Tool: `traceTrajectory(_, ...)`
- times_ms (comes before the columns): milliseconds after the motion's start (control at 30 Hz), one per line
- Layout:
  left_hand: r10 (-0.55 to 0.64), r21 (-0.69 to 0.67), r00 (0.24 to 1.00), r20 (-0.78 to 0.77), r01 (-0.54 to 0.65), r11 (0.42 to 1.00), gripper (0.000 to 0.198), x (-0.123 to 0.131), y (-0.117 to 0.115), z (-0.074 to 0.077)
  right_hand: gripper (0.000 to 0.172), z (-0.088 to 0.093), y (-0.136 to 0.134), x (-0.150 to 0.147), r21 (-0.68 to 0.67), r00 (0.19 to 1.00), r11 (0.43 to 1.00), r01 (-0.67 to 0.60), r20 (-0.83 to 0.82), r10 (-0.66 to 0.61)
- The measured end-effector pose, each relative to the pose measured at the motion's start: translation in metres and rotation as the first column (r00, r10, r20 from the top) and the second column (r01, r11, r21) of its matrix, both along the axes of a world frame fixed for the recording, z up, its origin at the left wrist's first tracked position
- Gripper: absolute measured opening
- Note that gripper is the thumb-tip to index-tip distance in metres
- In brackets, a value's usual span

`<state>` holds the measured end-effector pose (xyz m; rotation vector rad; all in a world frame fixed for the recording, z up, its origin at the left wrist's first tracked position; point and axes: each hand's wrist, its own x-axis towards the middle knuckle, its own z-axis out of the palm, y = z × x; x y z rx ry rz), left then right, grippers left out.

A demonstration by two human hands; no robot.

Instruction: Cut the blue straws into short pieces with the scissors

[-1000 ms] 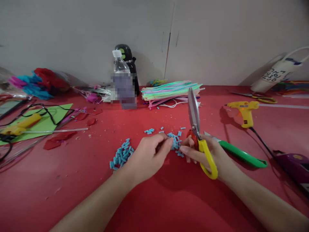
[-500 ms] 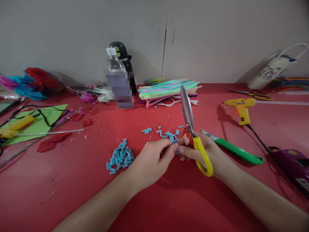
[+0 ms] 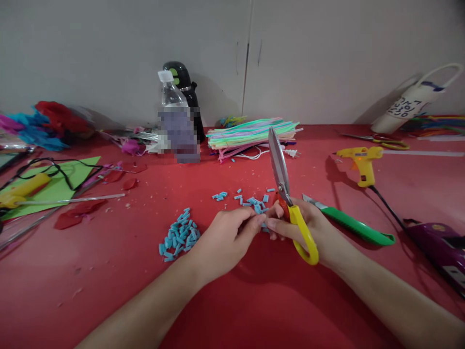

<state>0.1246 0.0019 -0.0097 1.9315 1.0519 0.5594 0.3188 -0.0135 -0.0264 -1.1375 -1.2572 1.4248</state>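
Observation:
My left hand (image 3: 230, 240) is closed, thumb and forefinger pinched together. Whatever sits between those fingertips is too small and hidden to make out. Touching them are the fingertips of my right hand (image 3: 312, 225), which also holds scissors (image 3: 279, 167) with yellow and red handles, blades pointing up and looking closed together. Just beyond the fingertips, short light-blue pieces (image 3: 257, 203) lie scattered on the red tabletop (image 3: 225, 310). A larger heap of the same blue pieces (image 3: 179, 237) rests left of my left hand.
A green cutter (image 3: 358, 225) lies right of my right hand. Farther right are a yellow glue gun (image 3: 363, 162) and a purple device (image 3: 439, 249). Pastel pipe cleaners (image 3: 252, 138) and a plastic bottle (image 3: 174, 97) are at the back. Another yellow glue gun (image 3: 31, 189) lies left on green paper (image 3: 82, 169).

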Motion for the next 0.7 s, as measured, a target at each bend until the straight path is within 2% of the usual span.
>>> traceTrajectory(100, 0.046, 0.009, 0.999, 0.027, -0.046, 0.999, 0.041, -0.004, 0.002, 0.001, 0.037, 0.002, -0.001, -0.002, -0.028, 0.999, 0.999, 0.042, -0.026, -0.043)
traceTrajectory(200, 0.1, 0.08, 0.993, 0.06, -0.104, 0.991, 0.028, -0.01, 0.005, 0.005, 0.039, 0.002, -0.002, -0.001, -0.023, 0.997, 0.997, 0.077, -0.019, -0.078)
traceTrajectory(300, 0.048, 0.173, 0.999, 0.017, -0.051, 0.984, 0.014, -0.014, 0.008, 0.008, 0.039, 0.001, -0.002, 0.0, -0.026, 0.995, 0.995, 0.095, -0.015, -0.095)
traceTrajectory(433, -0.042, 0.255, 0.999, -0.022, 0.046, 0.966, 0.012, -0.015, 0.01, 0.007, 0.039, 0.001, -0.001, 0.001, -0.027, 0.995, 0.994, 0.104, 0.001, -0.104)
traceTrajectory(700, -0.058, 0.245, 0.998, 0.004, 0.056, 0.968, 0.011, -0.011, 0.007, 0.003, 0.037, 0.003, -0.002, 0.001, -0.002, 0.996, 0.996, 0.084, 0.014, -0.084)
